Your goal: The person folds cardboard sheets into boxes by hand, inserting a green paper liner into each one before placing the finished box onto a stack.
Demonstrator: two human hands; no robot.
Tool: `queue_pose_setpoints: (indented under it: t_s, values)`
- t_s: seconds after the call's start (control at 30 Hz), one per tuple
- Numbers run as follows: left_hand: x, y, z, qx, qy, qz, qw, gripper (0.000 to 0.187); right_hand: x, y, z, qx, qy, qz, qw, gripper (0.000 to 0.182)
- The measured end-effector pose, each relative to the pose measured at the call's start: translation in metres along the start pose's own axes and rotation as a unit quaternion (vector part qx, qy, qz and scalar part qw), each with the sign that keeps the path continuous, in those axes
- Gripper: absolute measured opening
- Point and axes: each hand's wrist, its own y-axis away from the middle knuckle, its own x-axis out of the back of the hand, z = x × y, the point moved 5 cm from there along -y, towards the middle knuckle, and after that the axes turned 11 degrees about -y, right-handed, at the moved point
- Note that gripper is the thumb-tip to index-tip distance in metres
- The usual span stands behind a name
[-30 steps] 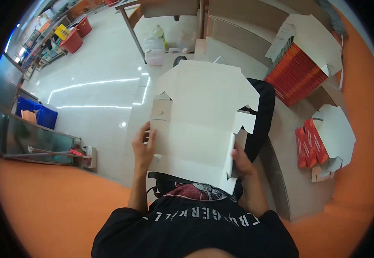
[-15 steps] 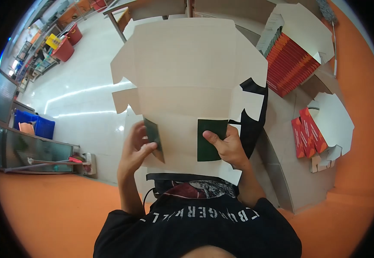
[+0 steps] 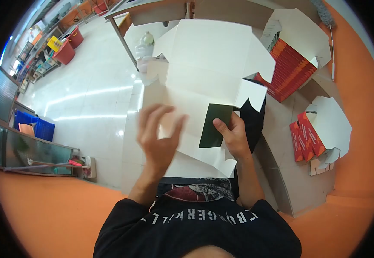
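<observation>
A large unfolded cardboard box blank (image 3: 208, 64), pale on its inner side, lies across my lap with side flaps and cut notches. On its right side a dark green panel (image 3: 215, 124) is folded inward. My right hand (image 3: 235, 134) grips this panel, thumb on the green face and fingers out of sight behind it. My left hand (image 3: 157, 136) is raised over the blank's left part, fingers spread and blurred, with nothing seen in it. A left side flap (image 3: 156, 71) stands partly up beyond that hand.
To the right, an open carton (image 3: 320, 43) holds a row of red folded boxes (image 3: 292, 64). Nearer stands a smaller opened box (image 3: 331, 122) with several red packs (image 3: 309, 137). Clear bottles (image 3: 145, 45) stand behind the blank. A blue crate (image 3: 43, 128) is at far left.
My left hand has let go of the left green panel and moved right and up. The blank has shifted and turned slightly, its left flap now raised. My right hand stays on its green panel.
</observation>
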Motion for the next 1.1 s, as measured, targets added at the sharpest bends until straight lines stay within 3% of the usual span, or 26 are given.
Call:
queue_pose_setpoints:
  t_s: [0.03,0.1,0.13,0.27,0.4,0.47,0.53,0.63,0.77,0.97,1.1]
  values:
    - [-0.01,0.0,0.01,0.033,0.087,-0.096,0.991,0.028,0.0,-0.001,-0.001,-0.002,0.003,-0.002,1.0,0.035]
    - [-0.046,0.009,0.013,0.147,0.252,-0.312,0.904,0.02,0.001,-0.003,-0.002,-0.008,0.01,-0.006,1.0,0.036]
    - [-0.055,0.013,0.011,0.149,0.247,-0.364,0.885,0.017,0.001,-0.005,0.0,0.004,0.028,-0.014,1.0,0.038]
    - [-0.062,0.005,-0.006,0.198,0.37,-0.232,0.878,0.017,0.008,-0.002,-0.005,-0.009,-0.121,0.003,0.993,0.048]
    - [-0.053,-0.016,-0.013,0.202,0.419,-0.165,0.87,0.019,0.004,0.027,-0.026,0.218,-0.148,-0.093,0.96,0.054]
    - [-0.049,-0.023,-0.01,0.218,0.444,-0.146,0.857,0.017,-0.007,0.035,-0.038,0.311,0.081,-0.083,0.943,0.053]
    - [-0.045,-0.028,-0.009,0.218,0.46,-0.132,0.851,0.017,-0.022,0.036,-0.05,0.363,0.269,-0.044,0.891,0.052]
    - [-0.042,-0.029,-0.003,0.223,0.502,-0.14,0.824,0.01,-0.023,0.025,-0.047,0.387,0.358,-0.024,0.849,0.045]
    - [-0.044,-0.025,0.002,0.24,0.535,-0.168,0.792,0.007,-0.028,0.021,-0.055,0.371,0.395,-0.007,0.841,0.045]
    - [-0.06,-0.004,0.012,0.249,0.556,-0.188,0.771,0.006,-0.022,0.02,-0.043,0.34,0.407,0.083,0.844,0.04]
    - [-0.068,-0.001,0.011,0.277,0.569,-0.164,0.757,0.011,-0.027,0.02,-0.037,0.305,0.415,0.057,0.855,0.046]
